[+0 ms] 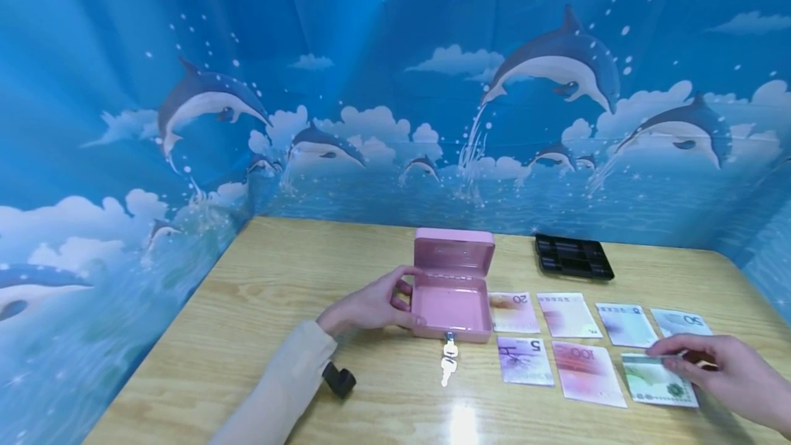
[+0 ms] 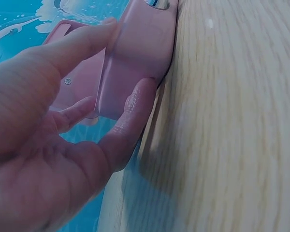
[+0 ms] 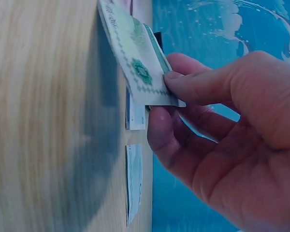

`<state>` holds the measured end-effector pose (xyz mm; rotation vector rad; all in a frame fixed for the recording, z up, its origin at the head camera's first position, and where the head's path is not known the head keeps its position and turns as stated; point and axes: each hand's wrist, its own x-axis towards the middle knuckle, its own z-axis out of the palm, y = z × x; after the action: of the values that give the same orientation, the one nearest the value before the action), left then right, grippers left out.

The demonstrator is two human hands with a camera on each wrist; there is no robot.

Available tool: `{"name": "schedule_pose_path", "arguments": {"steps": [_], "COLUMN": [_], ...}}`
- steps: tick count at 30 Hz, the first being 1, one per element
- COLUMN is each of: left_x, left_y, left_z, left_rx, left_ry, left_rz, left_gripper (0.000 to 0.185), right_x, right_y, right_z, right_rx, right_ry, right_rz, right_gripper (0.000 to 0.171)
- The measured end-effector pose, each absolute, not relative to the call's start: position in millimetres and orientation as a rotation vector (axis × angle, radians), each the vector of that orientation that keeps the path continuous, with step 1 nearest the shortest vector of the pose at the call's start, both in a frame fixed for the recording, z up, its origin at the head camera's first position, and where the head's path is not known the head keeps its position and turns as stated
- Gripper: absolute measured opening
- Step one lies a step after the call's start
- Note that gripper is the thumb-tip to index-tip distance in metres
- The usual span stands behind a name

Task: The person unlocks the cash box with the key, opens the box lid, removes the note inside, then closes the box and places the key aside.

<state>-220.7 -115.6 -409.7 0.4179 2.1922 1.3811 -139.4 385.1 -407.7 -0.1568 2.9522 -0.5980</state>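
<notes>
The right hand [image 1: 726,362] pinches the green banknote [image 1: 658,378] between thumb and forefinger, lifting its near edge off the table [image 1: 247,307]. The keys [image 1: 449,356] hang from the front of the open pink cash box [image 1: 452,294]. The left hand [image 1: 371,306] grips the box's left wall, fingers curled. Six further banknotes [image 1: 565,314] lie flat beside the box. A black tray [image 1: 572,256] sits farthest back.
</notes>
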Motion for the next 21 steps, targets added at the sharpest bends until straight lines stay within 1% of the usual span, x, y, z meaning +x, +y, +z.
{"name": "schedule_pose_path", "arguments": {"steps": [13,21], "left_x": [-223,-222], "left_y": [-115,-114], "left_z": [-408,-409], "left_rx": [0.414,0.411], "left_ry": [2.192,2.221], "left_rz": [1.369,1.353], "left_gripper": [0.088,0.088], "right_x": [-147,-149], "right_y": [382,379], "right_z": [-423,-426], "right_rx": [-0.278,-0.231], "right_ry": [3.1,3.065], "right_rz": [-0.367,-0.352], "right_gripper": [0.017,0.016]}}
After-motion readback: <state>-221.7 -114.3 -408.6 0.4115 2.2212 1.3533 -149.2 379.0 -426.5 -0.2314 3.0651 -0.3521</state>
